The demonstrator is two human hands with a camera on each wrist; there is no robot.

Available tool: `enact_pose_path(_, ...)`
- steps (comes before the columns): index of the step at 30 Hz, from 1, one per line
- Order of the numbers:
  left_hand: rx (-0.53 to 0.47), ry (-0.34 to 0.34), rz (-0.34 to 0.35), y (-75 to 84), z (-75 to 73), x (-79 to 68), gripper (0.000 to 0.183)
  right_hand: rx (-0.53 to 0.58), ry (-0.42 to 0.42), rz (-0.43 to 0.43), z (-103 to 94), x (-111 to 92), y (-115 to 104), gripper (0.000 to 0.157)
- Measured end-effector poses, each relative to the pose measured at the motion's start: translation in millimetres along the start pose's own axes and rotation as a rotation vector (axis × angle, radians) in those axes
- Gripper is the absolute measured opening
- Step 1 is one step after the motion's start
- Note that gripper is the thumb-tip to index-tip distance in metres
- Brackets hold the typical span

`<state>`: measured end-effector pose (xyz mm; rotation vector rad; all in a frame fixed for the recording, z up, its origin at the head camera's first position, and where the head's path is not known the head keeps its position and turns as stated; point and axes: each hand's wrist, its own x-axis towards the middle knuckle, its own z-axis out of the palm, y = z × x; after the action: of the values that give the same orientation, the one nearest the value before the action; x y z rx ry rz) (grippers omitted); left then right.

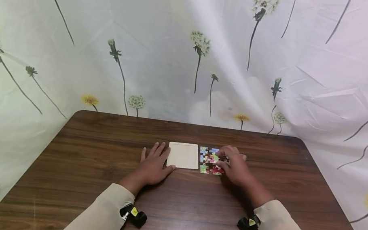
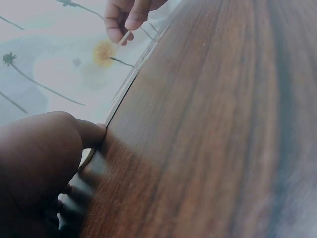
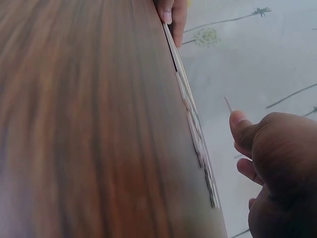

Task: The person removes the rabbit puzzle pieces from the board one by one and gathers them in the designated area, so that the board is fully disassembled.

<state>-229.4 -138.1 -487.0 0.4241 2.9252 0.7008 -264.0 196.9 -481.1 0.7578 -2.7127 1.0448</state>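
Note:
A white square puzzle tray lies flat on the table. My left hand rests at its left side with fingers spread, the thumb at the near left corner. Right of the tray lie several colourful jigsaw pieces, set out in rows with small gaps. My right hand hovers over their right part and hides some of them. In the right wrist view a thin puzzle piece, seen edge-on, is pinched between that hand's thumb and fingers, raised off the table. Its printed face cannot be made out.
The dark wooden table reaches out on both sides and toward me. A white cloth printed with dandelions hangs behind its far edge. Black wrist cameras are strapped at both sleeves.

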Motion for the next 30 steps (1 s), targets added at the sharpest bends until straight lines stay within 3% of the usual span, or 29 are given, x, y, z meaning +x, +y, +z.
enact_pose_path(12, 0.004, -0.007, -0.002, 0.8, 0.7, -1.2, 0.075, -0.014, 0.035, 0.053, -16.0, -18.6, 18.7, 0.02)
enact_pose_path(30, 0.009, -0.008, 0.002, 0.7, 1.8, -3.0, 0.075, 0.002, 0.002, 0.149, -28.0, -37.2, 26.9, 0.016)
